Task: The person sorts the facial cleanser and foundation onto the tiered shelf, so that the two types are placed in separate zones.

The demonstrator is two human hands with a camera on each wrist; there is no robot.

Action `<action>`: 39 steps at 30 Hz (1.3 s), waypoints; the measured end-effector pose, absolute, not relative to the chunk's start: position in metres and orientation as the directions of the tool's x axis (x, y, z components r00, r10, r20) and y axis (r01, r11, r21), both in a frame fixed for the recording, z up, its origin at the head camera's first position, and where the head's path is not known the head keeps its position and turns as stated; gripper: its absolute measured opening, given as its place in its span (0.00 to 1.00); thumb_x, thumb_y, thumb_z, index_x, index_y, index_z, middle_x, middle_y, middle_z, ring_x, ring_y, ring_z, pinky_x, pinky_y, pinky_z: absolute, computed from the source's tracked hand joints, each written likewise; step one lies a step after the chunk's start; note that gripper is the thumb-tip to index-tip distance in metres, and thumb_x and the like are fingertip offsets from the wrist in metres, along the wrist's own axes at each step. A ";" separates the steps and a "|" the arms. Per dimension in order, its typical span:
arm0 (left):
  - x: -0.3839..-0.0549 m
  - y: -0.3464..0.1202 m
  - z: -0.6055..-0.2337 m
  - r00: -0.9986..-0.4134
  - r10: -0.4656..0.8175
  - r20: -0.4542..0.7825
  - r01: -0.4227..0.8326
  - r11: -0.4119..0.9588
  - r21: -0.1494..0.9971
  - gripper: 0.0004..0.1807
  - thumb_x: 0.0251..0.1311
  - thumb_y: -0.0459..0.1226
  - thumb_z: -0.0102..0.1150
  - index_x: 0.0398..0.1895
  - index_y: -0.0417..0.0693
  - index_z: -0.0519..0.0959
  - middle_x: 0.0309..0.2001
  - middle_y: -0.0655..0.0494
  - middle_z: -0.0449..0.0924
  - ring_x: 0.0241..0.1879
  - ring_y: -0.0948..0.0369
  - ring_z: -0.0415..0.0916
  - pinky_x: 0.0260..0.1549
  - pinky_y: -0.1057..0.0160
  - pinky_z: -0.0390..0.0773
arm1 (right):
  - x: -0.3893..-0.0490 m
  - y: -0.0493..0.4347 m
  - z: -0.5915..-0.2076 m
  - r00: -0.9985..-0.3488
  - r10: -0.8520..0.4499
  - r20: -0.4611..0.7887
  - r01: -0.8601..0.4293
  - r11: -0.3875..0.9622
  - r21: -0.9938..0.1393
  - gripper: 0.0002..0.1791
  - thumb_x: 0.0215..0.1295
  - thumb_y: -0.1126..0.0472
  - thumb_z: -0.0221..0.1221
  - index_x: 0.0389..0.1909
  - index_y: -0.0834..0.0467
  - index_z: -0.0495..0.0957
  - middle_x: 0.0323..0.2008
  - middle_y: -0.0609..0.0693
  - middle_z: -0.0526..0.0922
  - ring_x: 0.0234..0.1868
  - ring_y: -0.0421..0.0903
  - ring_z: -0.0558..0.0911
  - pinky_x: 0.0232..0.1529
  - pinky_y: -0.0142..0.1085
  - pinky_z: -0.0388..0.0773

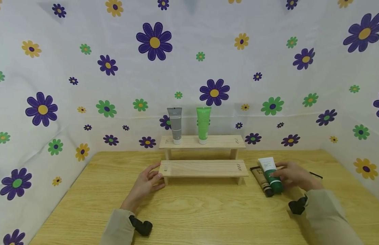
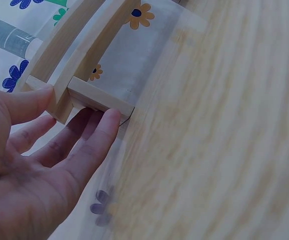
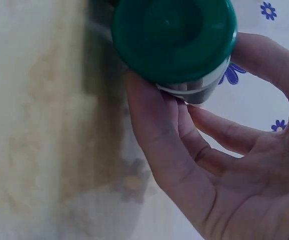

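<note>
A two-step wooden shelf point(image 1: 204, 168) stands on the table. At its lower left end is my left hand point(image 1: 146, 183); in the left wrist view the thumb point(image 2: 32, 104) touches the board's end while the fingers reach to the leg point(image 2: 99, 97) below. My right hand point(image 1: 295, 175) grips a white and green squeeze tube point(image 1: 270, 173), cap toward me. That tube's green cap point(image 3: 174, 37) fills the top of the right wrist view, between thumb and fingers. Close beside it lies a tan tube with a black cap point(image 1: 260, 180).
On the upper step, a grey tube point(image 1: 176, 126) and a bright green tube point(image 1: 203, 125) stand on their caps. A thin dark-edged item point(image 1: 316, 175), mostly hidden, lies behind my right wrist. Flower-printed cloth point(image 1: 189, 68) encloses the wooden table point(image 1: 201, 217) at the back and sides.
</note>
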State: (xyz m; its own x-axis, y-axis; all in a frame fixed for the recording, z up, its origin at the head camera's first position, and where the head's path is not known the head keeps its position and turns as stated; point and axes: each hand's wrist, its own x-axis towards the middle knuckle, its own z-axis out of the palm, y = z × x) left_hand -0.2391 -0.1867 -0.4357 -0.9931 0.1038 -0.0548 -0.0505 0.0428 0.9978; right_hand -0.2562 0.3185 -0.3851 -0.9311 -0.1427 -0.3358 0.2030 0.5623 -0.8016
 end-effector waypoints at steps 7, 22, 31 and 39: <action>-0.239 -0.187 -0.435 -0.993 0.104 -0.055 -0.051 0.044 0.998 0.28 0.76 0.24 0.45 0.77 0.38 0.59 0.57 0.33 0.74 0.56 0.45 0.76 0.50 0.51 0.84 | -0.257 0.324 -0.373 -0.939 -0.152 -0.309 0.187 0.528 -0.828 0.37 0.75 0.63 0.55 0.70 0.81 0.49 0.48 0.66 0.76 0.44 0.54 0.78 0.47 0.53 0.85; -0.238 -0.187 -0.434 -0.991 0.127 -0.039 -0.034 0.045 0.998 0.28 0.77 0.25 0.44 0.77 0.35 0.57 0.59 0.30 0.72 0.57 0.42 0.75 0.51 0.48 0.84 | -0.262 0.318 -0.358 -0.957 -0.195 -0.213 0.099 0.470 -0.877 0.37 0.75 0.65 0.54 0.71 0.80 0.46 0.51 0.68 0.73 0.43 0.52 0.81 0.46 0.53 0.86; -0.238 -0.188 -0.433 -0.992 0.118 -0.043 -0.039 0.038 0.999 0.28 0.77 0.25 0.44 0.77 0.36 0.58 0.59 0.31 0.72 0.58 0.41 0.75 0.51 0.49 0.84 | -0.267 0.305 -0.341 -0.975 -0.155 -0.161 0.068 0.482 -0.873 0.41 0.74 0.65 0.57 0.73 0.80 0.43 0.62 0.81 0.60 0.46 0.56 0.80 0.45 0.52 0.86; -0.238 -0.188 -0.433 -0.991 0.129 -0.042 -0.036 0.048 0.998 0.28 0.77 0.25 0.44 0.77 0.36 0.58 0.59 0.31 0.73 0.58 0.40 0.76 0.51 0.49 0.84 | -0.271 0.291 -0.332 -0.983 -0.140 -0.119 0.042 0.460 -0.887 0.42 0.73 0.64 0.59 0.74 0.78 0.44 0.63 0.78 0.58 0.49 0.59 0.78 0.46 0.51 0.87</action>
State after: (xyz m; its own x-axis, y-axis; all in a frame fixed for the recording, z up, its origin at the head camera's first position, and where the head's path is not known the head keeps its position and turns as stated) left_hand -0.2376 -0.1885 -0.4333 -0.9908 0.1289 -0.0423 -0.0363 0.0480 0.9982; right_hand -0.2714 0.2914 -0.3325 -0.9829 -0.1400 -0.1192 0.0420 0.4603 -0.8868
